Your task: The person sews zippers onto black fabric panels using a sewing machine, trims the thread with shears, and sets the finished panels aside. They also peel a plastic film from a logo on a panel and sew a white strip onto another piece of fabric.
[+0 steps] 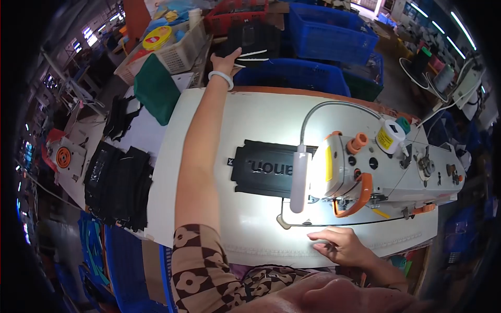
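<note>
My left hand (225, 63), with a pale bangle at the wrist, reaches far across the table. Its fingers are spread beside a black fabric piece (252, 39) with thin white strips at the lower end, at the back above the blue crates. Near the table's front edge rests my right hand (340, 246), fingers loosely bent and apart, holding nothing visible. In front of it stands a white sewing machine (342, 161) with orange parts. A black fabric panel lettered "Canon" (266, 168) lies flat on the white table (250, 117), its right end under the lit lamp (299, 180).
Stacked black pieces (117, 185) lie on the left surface, near a green fabric piece (155, 89). A pale basket (177, 55) holds a yellow-lidded tub. Blue crates (331, 34) and a red crate (237, 15) stand behind the table. Thread cones (443, 78) stand at the back right.
</note>
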Motion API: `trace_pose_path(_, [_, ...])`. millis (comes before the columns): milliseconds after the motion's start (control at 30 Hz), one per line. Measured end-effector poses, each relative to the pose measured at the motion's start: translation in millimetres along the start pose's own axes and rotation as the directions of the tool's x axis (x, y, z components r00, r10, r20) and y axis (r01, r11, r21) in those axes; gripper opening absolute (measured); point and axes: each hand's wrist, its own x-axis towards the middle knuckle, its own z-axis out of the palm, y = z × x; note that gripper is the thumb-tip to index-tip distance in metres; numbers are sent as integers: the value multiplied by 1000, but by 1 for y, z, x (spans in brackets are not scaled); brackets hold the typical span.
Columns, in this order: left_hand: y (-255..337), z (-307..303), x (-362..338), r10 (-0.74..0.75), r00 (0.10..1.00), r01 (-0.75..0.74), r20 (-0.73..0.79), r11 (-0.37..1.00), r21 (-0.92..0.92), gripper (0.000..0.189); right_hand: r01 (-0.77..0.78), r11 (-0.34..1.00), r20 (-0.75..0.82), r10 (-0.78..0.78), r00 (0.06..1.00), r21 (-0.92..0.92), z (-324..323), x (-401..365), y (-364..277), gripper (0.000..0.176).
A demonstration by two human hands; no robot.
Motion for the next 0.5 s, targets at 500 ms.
trace_pose_path(500, [-32, -3, -275, -228, 680, -720, 697, -29, 694, 29, -716, 663, -962, -268, 46, -219, -323, -195, 123, 40])
